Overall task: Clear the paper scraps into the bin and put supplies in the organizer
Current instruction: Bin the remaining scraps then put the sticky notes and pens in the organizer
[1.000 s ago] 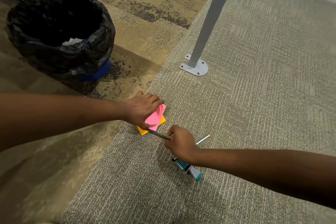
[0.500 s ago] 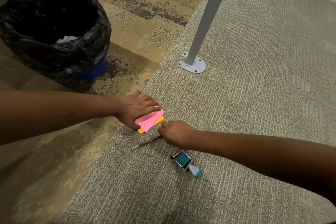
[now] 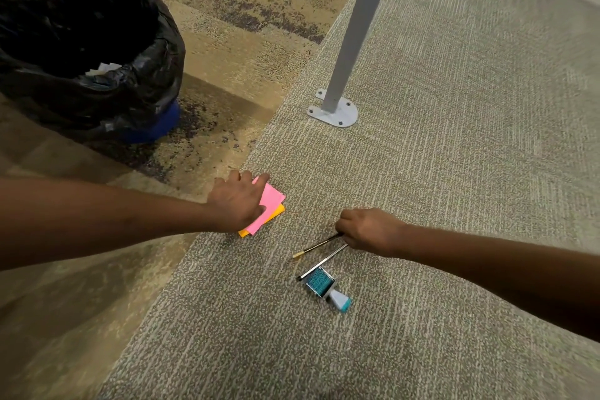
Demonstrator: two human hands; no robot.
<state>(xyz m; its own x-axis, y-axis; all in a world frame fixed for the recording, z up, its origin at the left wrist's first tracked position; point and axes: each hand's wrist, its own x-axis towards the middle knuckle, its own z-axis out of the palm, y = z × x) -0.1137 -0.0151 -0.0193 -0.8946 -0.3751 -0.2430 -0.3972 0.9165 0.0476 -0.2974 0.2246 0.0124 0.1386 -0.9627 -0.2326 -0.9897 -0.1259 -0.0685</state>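
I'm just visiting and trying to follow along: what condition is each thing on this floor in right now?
Bin: upright, open, lined with a black bag, white paper inside.
Pink and orange paper notes: on the carpet, left hand over them.
Dark pencil: one end in the closed right hand.
Silver pen: also runs up into that hand.
Teal stamp: lying on its side, untouched.
Metal table leg: upright, foot plate on the carpet.
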